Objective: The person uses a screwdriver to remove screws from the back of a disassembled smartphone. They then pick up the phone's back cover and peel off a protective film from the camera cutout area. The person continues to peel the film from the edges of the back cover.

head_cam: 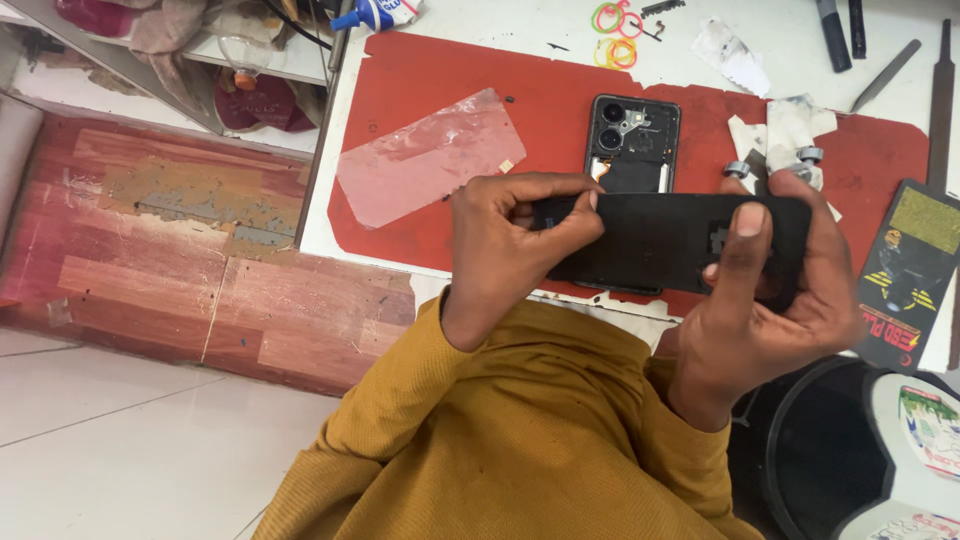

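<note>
I hold a black phone back cover (660, 240) crosswise in front of me, above the table's near edge. My left hand (510, 240) pinches its left end between thumb and fingers. My right hand (775, 300) cradles its right end, with the thumb pressed on the inner face. Behind the cover an opened black phone (632, 140) lies on a red mat (450, 75), its camera module and inner parts showing. The phone's lower half is hidden by the cover.
A clear plastic film (425, 155) lies on the mat's left part. Rubber bands (615, 35), a glue tube (380, 12), metal tools (885, 75) and crumpled paper (785, 130) sit along the back. A black card (905, 275) lies at right. A wooden floor panel (180, 240) is at left.
</note>
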